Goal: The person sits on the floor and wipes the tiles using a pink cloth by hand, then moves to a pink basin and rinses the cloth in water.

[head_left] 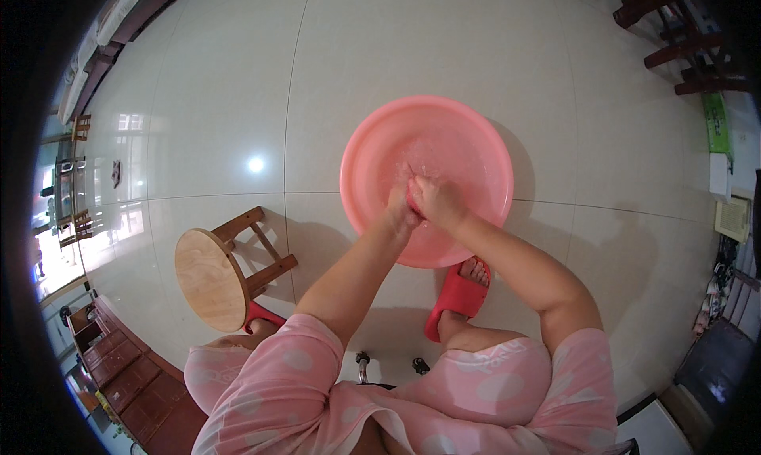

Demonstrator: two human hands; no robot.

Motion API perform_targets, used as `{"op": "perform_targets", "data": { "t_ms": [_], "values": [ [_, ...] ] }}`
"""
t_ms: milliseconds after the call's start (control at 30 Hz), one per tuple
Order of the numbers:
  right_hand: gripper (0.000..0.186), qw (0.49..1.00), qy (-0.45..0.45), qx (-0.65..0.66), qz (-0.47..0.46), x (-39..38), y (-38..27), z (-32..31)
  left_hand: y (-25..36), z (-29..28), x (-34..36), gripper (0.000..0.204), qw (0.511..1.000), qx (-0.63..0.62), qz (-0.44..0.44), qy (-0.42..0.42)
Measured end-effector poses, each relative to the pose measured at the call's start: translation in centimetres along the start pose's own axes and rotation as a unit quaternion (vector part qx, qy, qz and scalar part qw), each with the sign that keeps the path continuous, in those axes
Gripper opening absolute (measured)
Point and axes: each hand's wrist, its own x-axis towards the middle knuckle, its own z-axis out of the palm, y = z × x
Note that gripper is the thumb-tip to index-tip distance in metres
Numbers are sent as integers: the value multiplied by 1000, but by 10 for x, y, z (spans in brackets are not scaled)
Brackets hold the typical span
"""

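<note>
item: small red/pink thing (412,197), gripped between both hands, mostly hidden; kind can't be told. Sits inside the basin, near its centre, low toward the 6 o'clock side.
left hand (399,204): fingers curled together, clamped on the item from its 9 o'clock side; pressed against the other hand, so the item is squeezed between them.
right hand (437,201): closed into a fist over the item from 3 o'clock, knuckles up; looks like a rubbing/wringing grip.
basin (468,130): round pink plastic, shallow water with splash marks around the hands; sits flat on the floor, directly ahead so both forearms reach it from 6 o'clock.
floor (214,98): glossy pale tiles, lamp glare at 9 o'clock of the basin.
slipper (456,296): red, on one foot, toes touching the basin rim at 6 o'clock; braces the basin close in.
stool (210,277): round wooden top, at 8 o'clock of the basin, well apart, unused.
chairs (674,35): dark wood, at 1–2 o'clock, far edge.
</note>
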Motion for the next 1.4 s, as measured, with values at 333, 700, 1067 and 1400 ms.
{"op": "perform_targets", "data": {
  "t_ms": [333, 700, 1067, 1400],
  "values": [
    [34, 992, -38, -91, 75, 2, 77, 11, 13, -28, 20, 38, 876, 362, 259, 186],
    [52, 982, -50, -57, 175, 15, 54, 23, 6, -81, 38, 32, 847, 383, 305, 207],
    [22, 904, -59, 400, 135, -12, -22, 20, 32, -42, 29, 38, 993, 50, 51, -99],
    [20, 993, 22, 72, -95, 2, -18, 14, 13, -28, 24, 24, 990, -35, 134, 11]
  ]
}}
